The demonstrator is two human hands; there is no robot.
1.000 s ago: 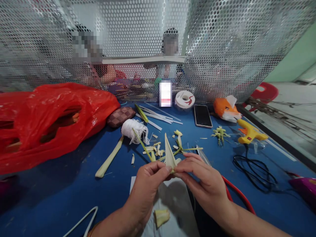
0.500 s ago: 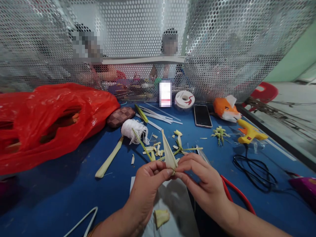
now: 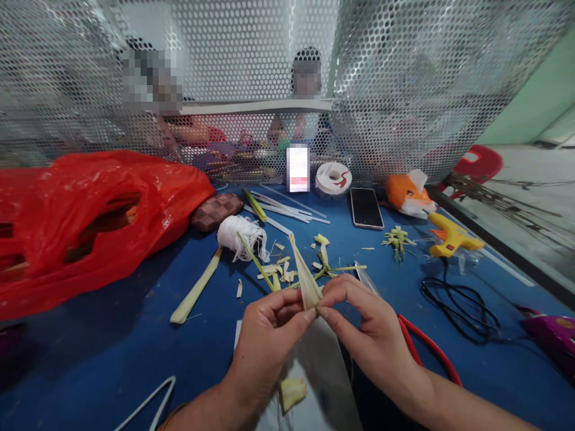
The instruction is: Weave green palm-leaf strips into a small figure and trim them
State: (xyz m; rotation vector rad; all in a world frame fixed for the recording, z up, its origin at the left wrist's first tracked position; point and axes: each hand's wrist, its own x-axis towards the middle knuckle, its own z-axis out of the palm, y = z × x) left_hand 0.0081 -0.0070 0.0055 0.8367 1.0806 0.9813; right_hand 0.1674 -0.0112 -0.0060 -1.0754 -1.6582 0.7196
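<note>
A pale, pointed piece of dried husk or leaf [image 3: 304, 275] stands upright between my hands, its tip up. My left hand [image 3: 278, 329] pinches its lower end between thumb and fingers. From the other side, my right hand [image 3: 359, 323] grips the same end with thumb and forefinger, close to the left thumb. Just beyond lie cream husk scraps [image 3: 284, 272] and a thin green stem [image 3: 256, 263]. Below my hands a yellowish husk piece [image 3: 293, 393] rests on a grey-white sheet [image 3: 321, 365].
On the blue table [image 3: 112, 347] are a red plastic bag [image 3: 171, 203], a white string roll [image 3: 240, 236], a ribbon spool [image 3: 333, 178], a phone [image 3: 366, 208], a yellow glue gun [image 3: 453, 236] with black cord, and red-handled pliers [image 3: 431, 347]. Behind rises a perforated metal screen [image 3: 251, 54].
The view has shifted slightly. Both hands keep their pinch at the base of the pale husk, with the fingers moved only a little.
</note>
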